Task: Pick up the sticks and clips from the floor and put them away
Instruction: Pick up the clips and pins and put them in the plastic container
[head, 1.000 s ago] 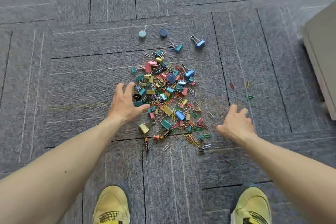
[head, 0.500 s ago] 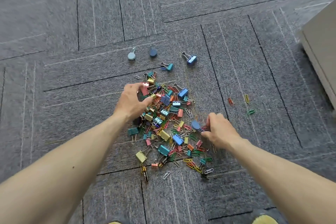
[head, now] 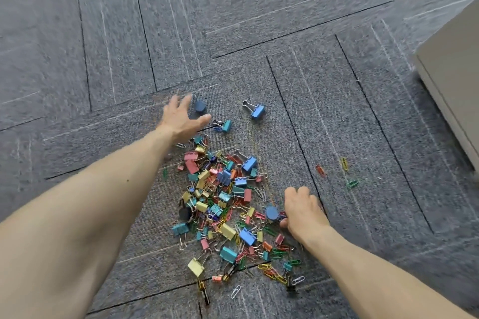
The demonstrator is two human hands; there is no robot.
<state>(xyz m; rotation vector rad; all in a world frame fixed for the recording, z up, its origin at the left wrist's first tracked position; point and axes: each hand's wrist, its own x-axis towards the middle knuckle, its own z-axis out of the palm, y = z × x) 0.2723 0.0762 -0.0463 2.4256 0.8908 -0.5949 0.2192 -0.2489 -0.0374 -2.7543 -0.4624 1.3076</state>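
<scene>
Multicoloured binder clips and wire paper clips point(head: 223, 204) lie in a loose pile on the grey carpet floor point(head: 103, 46), between the person's forearms. The left hand point(head: 181, 119) is stretched past the far side of the pile. Its fingers are spread and hold nothing, and its fingertips are just beside a dark blue round-headed stick point(head: 200, 105). The right hand point(head: 303, 212) is curled at the pile's right edge and pinches a mid-blue round-headed stick point(head: 272, 213), whose head rests on the clips.

A second ago the left hand sat at the pile's left rim, and the right hand was spread and empty to the right of the pile. A pale round-headed stick lay next to the dark blue one; it no longer shows and is probably under the left hand.

The sticks seem to be going first: one is in hand and the far pair looks to be next. Nothing appears to be put away yet, and no container shows.

A blue binder clip point(head: 257, 111) and a teal binder clip point(head: 225, 125) lie apart beyond the pile. A red paper clip point(head: 320, 171), a yellow paper clip point(head: 344, 163) and a green paper clip point(head: 352, 184) lie well off to the right, towards a beige cabinet point(head: 453, 80).
</scene>
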